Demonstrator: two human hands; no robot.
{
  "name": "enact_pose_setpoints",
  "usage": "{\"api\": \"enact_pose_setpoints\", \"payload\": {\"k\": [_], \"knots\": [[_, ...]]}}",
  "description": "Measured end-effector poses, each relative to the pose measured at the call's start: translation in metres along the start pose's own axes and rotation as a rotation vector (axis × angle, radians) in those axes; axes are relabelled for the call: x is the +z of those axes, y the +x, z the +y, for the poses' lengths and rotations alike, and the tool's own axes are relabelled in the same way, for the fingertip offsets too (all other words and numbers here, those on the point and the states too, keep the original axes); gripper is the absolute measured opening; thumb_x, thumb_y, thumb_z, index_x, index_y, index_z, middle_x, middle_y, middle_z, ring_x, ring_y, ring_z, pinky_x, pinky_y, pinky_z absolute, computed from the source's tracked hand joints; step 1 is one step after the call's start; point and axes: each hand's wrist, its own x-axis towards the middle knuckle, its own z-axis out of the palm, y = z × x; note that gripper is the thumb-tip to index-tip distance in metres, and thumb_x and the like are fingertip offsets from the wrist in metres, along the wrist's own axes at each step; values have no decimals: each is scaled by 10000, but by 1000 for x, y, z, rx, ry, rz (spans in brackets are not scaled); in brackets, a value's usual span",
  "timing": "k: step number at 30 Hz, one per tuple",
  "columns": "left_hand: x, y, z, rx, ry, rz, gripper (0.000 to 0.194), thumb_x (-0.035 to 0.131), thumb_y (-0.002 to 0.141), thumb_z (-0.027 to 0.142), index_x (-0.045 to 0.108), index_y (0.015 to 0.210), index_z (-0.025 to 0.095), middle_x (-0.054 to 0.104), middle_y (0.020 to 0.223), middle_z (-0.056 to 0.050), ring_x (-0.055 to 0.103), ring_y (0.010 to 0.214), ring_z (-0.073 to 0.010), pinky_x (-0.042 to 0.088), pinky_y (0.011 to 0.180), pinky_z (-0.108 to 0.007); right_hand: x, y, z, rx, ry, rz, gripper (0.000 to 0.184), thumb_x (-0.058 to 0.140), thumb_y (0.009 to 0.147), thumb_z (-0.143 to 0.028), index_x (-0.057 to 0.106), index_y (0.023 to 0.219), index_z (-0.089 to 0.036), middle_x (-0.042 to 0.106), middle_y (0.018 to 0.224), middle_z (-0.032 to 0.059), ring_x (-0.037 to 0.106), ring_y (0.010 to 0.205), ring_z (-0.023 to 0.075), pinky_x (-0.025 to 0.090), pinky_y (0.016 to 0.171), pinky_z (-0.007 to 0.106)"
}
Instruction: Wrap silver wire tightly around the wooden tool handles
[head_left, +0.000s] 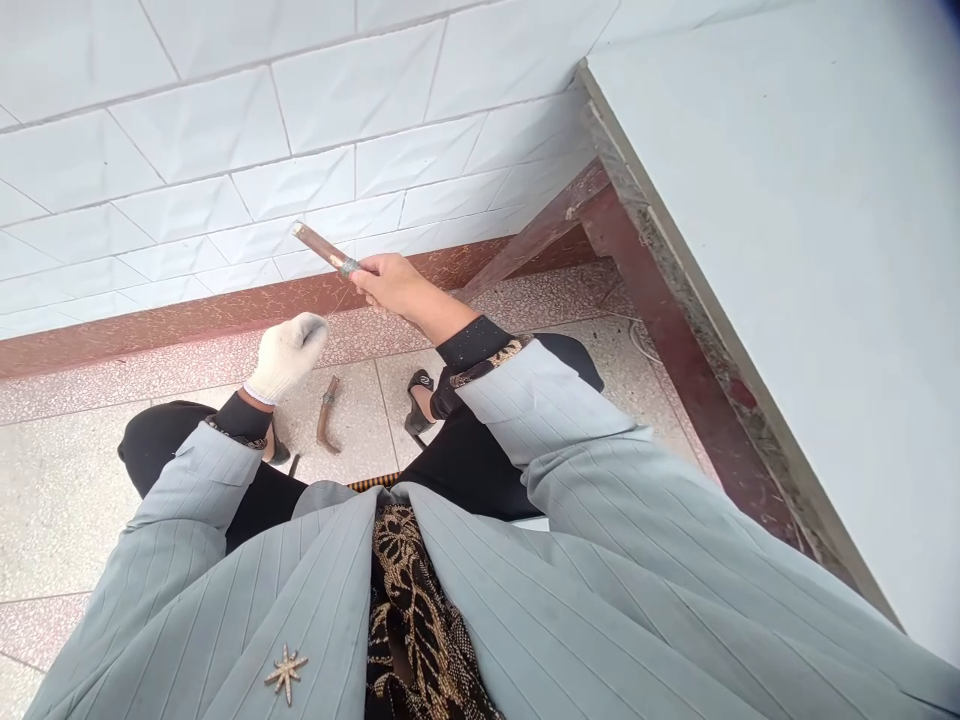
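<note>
My right hand (390, 285) is bare and closed around a brown wooden-handled tool (324, 247) with a metal collar. The handle points up and left toward the tiled wall, and the tool's working end is hidden behind the hand. My left hand (285, 355) wears a white knit glove. It hangs in the air below and left of the tool, fingers curled together, with nothing visible in it. On the floor between my feet lies a curved brown sheath-like piece (327, 415).
A white tiled wall (225, 130) with a reddish skirting (187, 315) runs ahead. A white counter (810, 250) with a rough dark edge stands to the right. The floor is speckled terrazzo (60, 480). My black shoes (418, 395) and grey striped jacket fill the lower view.
</note>
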Motion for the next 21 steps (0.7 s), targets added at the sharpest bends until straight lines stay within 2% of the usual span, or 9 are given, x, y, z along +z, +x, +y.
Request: {"api": "enact_pose_setpoints", "payload": {"k": [3,5,7,10,13,16,18,20,21], "knots": [[5,1,-1,65,194,5,274,536,969,314,783,1029,211,821,947,-88,762,876,-254,518,776,-334,5,5,9,-113,-490,18,154,676,975,-211,639,830,-173,615,787,78,599,824,214,456,759,341],[9,2,-4,108,290,4,282,533,984,335,784,1035,217,811,877,-85,758,817,-254,498,722,-327,7,6,14,-156,-649,-29,100,710,948,-207,679,862,-165,653,859,113,630,925,254,446,838,372],[10,2,-7,143,357,3,296,527,996,358,785,1034,220,792,811,-83,751,772,-254,475,687,-323,7,5,17,-156,-733,-90,135,740,917,-183,682,797,-169,646,810,114,633,920,257,433,825,369],[6,1,-11,146,397,-8,332,507,1012,382,789,1052,211,778,792,-95,749,766,-276,465,692,-342,5,2,18,-180,-797,-252,271,735,899,-139,642,649,-186,600,670,68,591,782,207,396,742,342],[2,1,-15,122,369,-39,320,529,1001,385,794,1069,219,787,824,-94,756,814,-292,482,727,-355,7,-5,16,-198,-806,-459,346,719,884,-91,620,567,-188,566,581,13,482,625,144,327,673,325],[2,2,-20,135,283,-117,269,576,966,369,798,1062,253,818,927,-70,762,888,-280,510,782,-353,16,-19,10,-99,-820,-599,413,777,828,-61,574,487,-176,503,481,-27,388,538,110,257,634,320],[4,2,-25,126,188,-150,248,591,946,348,801,1046,262,829,1010,-59,763,943,-273,527,829,-354,20,-31,4,-74,-827,-726,414,775,845,-56,583,496,-167,471,449,-47,361,522,95,230,624,315],[6,3,-30,95,71,-165,246,585,934,326,799,1027,249,830,1046,-57,761,981,-264,537,866,-354,19,-42,-3,-165,-788,-816,396,737,890,-52,592,539,-162,444,455,-64,337,527,85,209,614,314],[7,3,-32,82,8,-177,248,577,930,317,796,1015,237,828,1048,-56,759,990,-257,541,877,-352,16,-46,-6,-233,-750,-793,401,730,896,-50,572,546,-165,400,452,-72,310,525,85,194,607,320]]}}
